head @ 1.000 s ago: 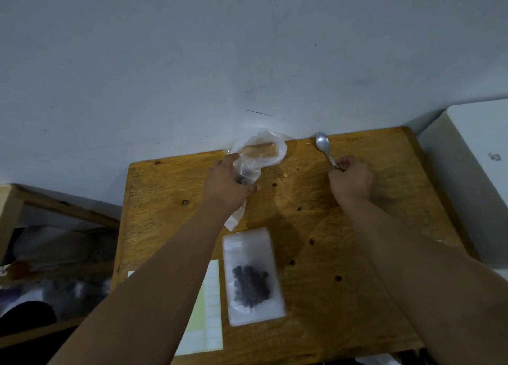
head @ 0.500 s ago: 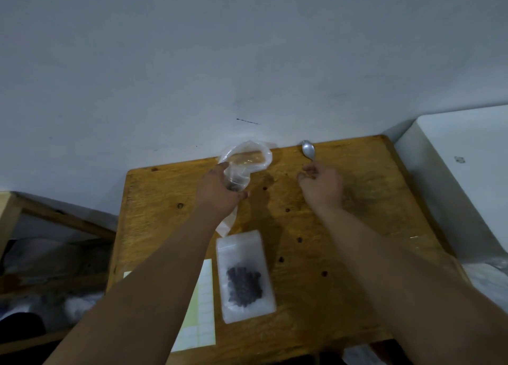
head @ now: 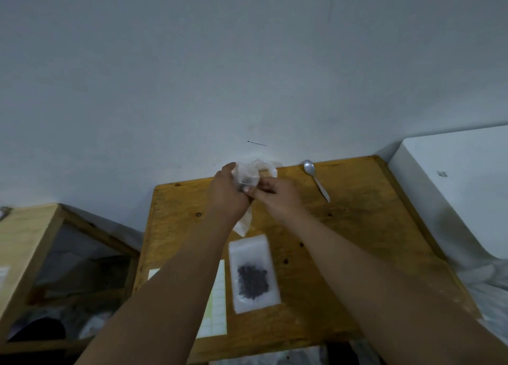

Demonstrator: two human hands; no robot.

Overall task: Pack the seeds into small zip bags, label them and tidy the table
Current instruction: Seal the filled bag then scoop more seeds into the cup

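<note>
My left hand (head: 229, 197) grips a crumpled clear plastic bag (head: 254, 172) at the far edge of the wooden table (head: 357, 243); a little dark content shows inside it. My right hand (head: 277, 198) pinches the same bag from the right. A small zip bag (head: 254, 274) holding dark seeds lies flat near the table's middle. The metal spoon (head: 316, 179) rests alone at the far right. A sheet of white labels (head: 215, 304) lies left of the zip bag, partly hidden by my left forearm.
A grey wall rises right behind the table. A white box (head: 453, 194) stands against the table's right side. A wooden rack (head: 35, 235) with cluttered shelves stands to the left. A few loose seeds (head: 301, 245) dot the tabletop.
My right hand let go of the spoon, which now lies on the table, and moved left onto the plastic bag held by my left hand.
</note>
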